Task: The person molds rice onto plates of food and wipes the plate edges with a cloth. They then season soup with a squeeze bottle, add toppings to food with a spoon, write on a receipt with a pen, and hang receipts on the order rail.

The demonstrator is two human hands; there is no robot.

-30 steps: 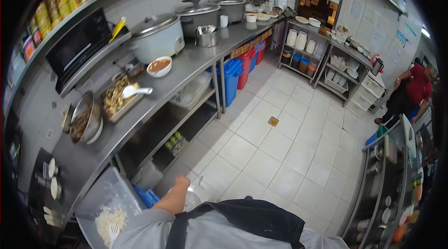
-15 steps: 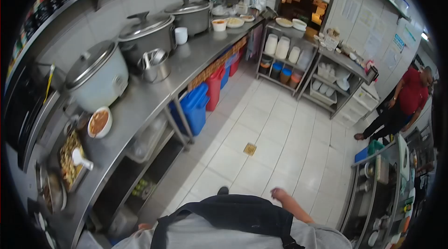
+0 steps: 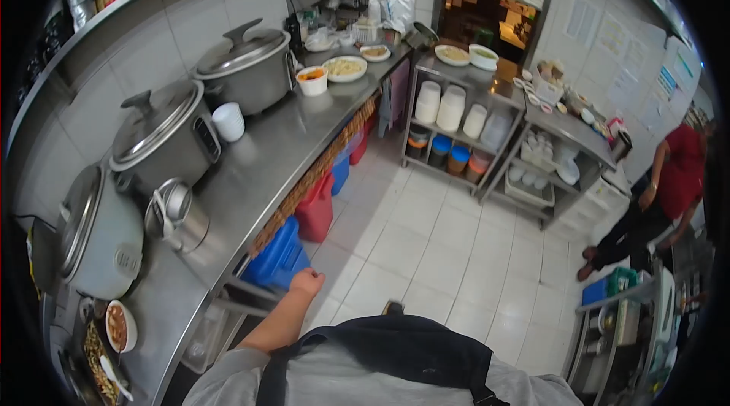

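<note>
My left hand [image 3: 307, 282] hangs in front of me at the lower middle, its fingers curled in with no object visible in them. It appears in front of a blue bin [image 3: 277, 254] beside the steel counter [image 3: 251, 185]. On the counter stand rice cookers [image 3: 156, 128], a steel pot with utensils [image 3: 176, 216], stacked white cups [image 3: 228, 122] and a white bowl of brown food [image 3: 121, 326]. Farther along are a white tub of orange food [image 3: 312, 81] and a plate of food [image 3: 345, 68]. My right hand does not show.
A person in a red shirt [image 3: 679, 170] stands at the right, near a rack [image 3: 616, 337]. Ahead are a steel shelf unit [image 3: 464, 75] with containers and a second one [image 3: 563, 132]. Red bins [image 3: 315, 208] line the left; tiled floor [image 3: 426, 254] lies between.
The view has moved forward along the counter, so the cookers and far shelves look nearer. My left arm has swung forward; my right hand, visible half a second ago, has left the view.
</note>
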